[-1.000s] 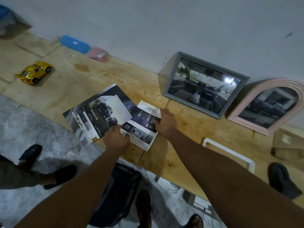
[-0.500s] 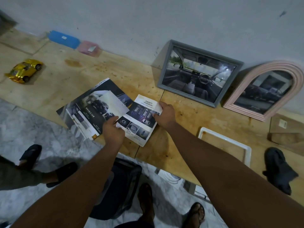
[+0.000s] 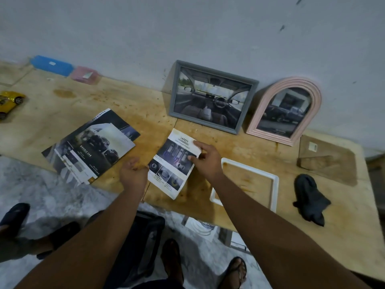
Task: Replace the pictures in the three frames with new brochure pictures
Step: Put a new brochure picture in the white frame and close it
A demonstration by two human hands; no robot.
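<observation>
Head view: the right hand (image 3: 205, 161) pinches the right edge of the page (image 3: 173, 163), thumb on top, while the left hand (image 3: 133, 174) curls its fingers on the left edge. The sheet's near corner is close to the front edge of the table (image 3: 145, 113). The brochure (image 3: 89, 147) lies apart to the left and the white frame (image 3: 275, 184) lies flat just right. Bare wood separates the page from the grey frame (image 3: 174, 88) and pink frame (image 3: 268, 99) — both lean on the wall.

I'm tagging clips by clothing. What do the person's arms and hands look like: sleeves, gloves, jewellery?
The left hand and right hand are bare: no gloves, and no watch, bracelet or ring shows in this dim picture. Both forearms are bare too, with no sleeve in view.
</observation>
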